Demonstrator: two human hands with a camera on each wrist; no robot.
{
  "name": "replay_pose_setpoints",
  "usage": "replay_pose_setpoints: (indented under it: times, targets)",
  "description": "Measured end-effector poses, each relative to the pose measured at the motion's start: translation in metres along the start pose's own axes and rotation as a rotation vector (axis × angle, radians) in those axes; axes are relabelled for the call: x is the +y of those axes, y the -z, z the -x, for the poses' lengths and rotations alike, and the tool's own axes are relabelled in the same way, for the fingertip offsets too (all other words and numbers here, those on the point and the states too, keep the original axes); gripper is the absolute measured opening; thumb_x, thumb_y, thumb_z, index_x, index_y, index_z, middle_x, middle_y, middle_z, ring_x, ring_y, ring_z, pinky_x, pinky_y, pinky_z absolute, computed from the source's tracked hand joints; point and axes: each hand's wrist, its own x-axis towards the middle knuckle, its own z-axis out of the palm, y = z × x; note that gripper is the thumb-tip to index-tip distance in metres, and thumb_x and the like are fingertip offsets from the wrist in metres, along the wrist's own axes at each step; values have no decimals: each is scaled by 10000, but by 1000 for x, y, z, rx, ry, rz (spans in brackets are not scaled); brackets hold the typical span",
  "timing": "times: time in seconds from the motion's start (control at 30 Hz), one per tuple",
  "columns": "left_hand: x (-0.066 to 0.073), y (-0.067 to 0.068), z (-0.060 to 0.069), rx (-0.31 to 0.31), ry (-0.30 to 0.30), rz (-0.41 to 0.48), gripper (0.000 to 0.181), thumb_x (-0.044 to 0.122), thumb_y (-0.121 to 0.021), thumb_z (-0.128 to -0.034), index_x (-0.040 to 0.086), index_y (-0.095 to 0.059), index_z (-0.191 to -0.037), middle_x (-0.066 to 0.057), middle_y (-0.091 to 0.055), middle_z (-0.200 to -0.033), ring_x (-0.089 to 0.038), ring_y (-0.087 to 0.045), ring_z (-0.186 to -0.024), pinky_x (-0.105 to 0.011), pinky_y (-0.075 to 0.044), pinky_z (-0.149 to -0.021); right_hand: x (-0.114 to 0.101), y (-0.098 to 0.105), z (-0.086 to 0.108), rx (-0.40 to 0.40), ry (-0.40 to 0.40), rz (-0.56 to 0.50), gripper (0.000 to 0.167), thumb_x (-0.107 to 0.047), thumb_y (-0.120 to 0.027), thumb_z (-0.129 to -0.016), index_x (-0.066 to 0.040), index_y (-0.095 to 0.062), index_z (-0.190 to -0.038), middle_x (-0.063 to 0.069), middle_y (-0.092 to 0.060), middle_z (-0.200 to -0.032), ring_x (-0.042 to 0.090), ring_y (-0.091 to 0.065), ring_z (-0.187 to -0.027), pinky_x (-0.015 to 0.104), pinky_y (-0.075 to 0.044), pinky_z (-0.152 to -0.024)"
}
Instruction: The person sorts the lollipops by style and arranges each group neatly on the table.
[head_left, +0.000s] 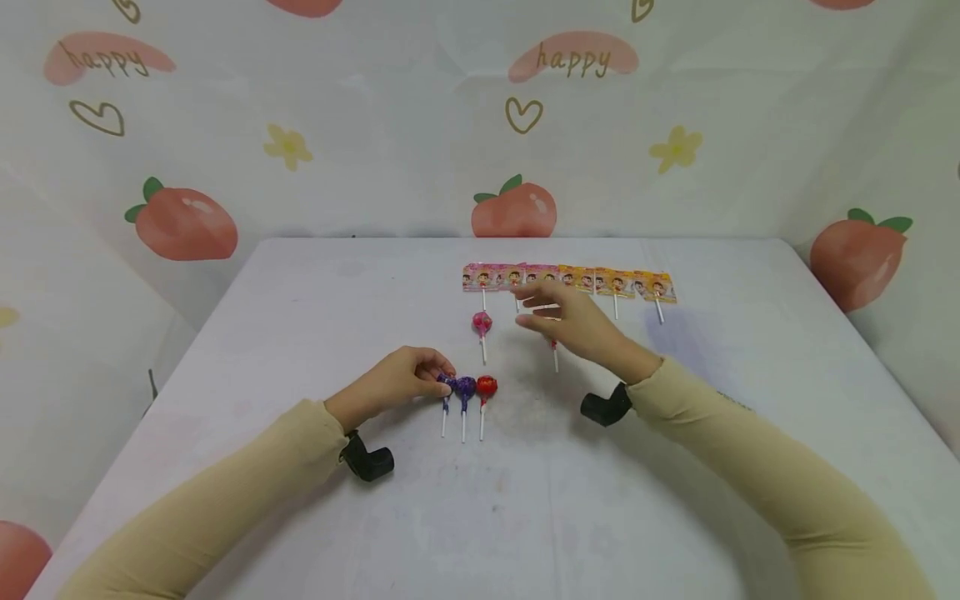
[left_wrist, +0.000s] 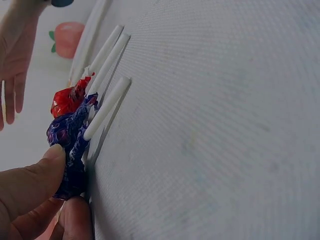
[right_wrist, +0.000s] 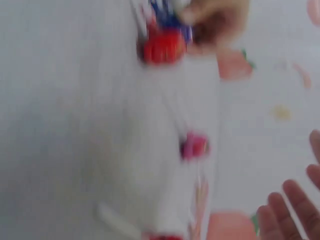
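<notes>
My left hand (head_left: 405,377) pinches the leftmost purple-wrapped lollipop (left_wrist: 75,175) between thumb and fingers, at the left end of a short row. Beside it lie a second purple lollipop (head_left: 466,387) and a red one (head_left: 487,386), their white sticks pointing toward me. My right hand (head_left: 567,321) hovers with fingers extended and holds nothing. Under it, a red-wrapped lollipop (head_left: 556,354) is mostly hidden in the head view. To the left of that hand lies a pink lollipop (head_left: 482,322). The right wrist view is blurred.
Along the back of the white table (head_left: 337,292) runs a row of flat-packed lollipops, pink packets (head_left: 480,276) on the left and orange packets (head_left: 615,282) on the right. Behind the table hangs a peach-print cloth (head_left: 397,125). A black wrist mount (head_left: 367,458) sits under the left sleeve.
</notes>
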Motion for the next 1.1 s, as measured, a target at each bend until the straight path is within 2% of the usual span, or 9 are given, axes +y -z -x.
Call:
replay_pose_setpoints:
  times: [0.13,0.2,0.33,0.5,0.7,0.93,1.1]
  targets:
    - [0,0,0,3,6,8,220,127,-743,-851,67,-687,-1055,-40,-595,-891,-152,-508,-796,-260,-434,-701,19,14,-6,63,-17,-18,449,-166,-692,-900,-56,-559,-1316,120,-563,-1336,301,-538,-1230,429,-447,-1024]
    - [0,0,0,4,10,8,220,123,-745,-849,67,-689,-1054,-39,-597,-891,-153,-509,-793,-258,-434,-702,29,18,-8,69,-30,-21,478,-151,-701,-892,-38,-550,-1330,132,-556,-1346,314,-528,-1237,439,-442,-1026]
    - [0,0,0,3,13,-1,219,127,-748,-846,69,-691,-1050,-40,-601,-893,-151,-510,-792,-252,-434,-699,45,23,-11,42,-84,-1,480,-152,-713,-882,-42,-560,-1324,159,-567,-1330,319,-536,-1228,462,-454,-1006]
    - [1,0,0,3,15,-10,221,134,-747,-849,69,-689,-1052,-42,-603,-901,-149,-515,-802,-239,-432,-701,58,23,-13,-37,-143,55,447,-181,-726,-873,-54,-602,-1283,146,-614,-1283,314,-587,-1178,476,-476,-966]
    - [1,1,-1,-1,19,-14,223,133,-741,-854,63,-686,-1059,-43,-599,-902,-147,-513,-804,-231,-429,-699,63,20,-14,-119,-184,102,412,-163,-744,-852,-48,-642,-1235,155,-652,-1219,307,-626,-1124,453,-476,-966]
    - [3,2,1,-5,14,-6,231,129,-740,-855,62,-685,-1069,-45,-606,-905,-150,-514,-809,-241,-436,-707,64,17,-15,-123,-177,175,363,-157,-750,-848,-54,-675,-1188,137,-673,-1162,287,-634,-1076,432,-484,-948]
    - [1,1,-1,-10,19,4,234,125,-737,-857,58,-681,-1074,-46,-607,-911,-148,-515,-814,-233,-438,-710,61,19,-14,-131,-208,196,325,-155,-734,-863,-69,-683,-1172,110,-678,-1141,267,-635,-1044,403,-484,-908]
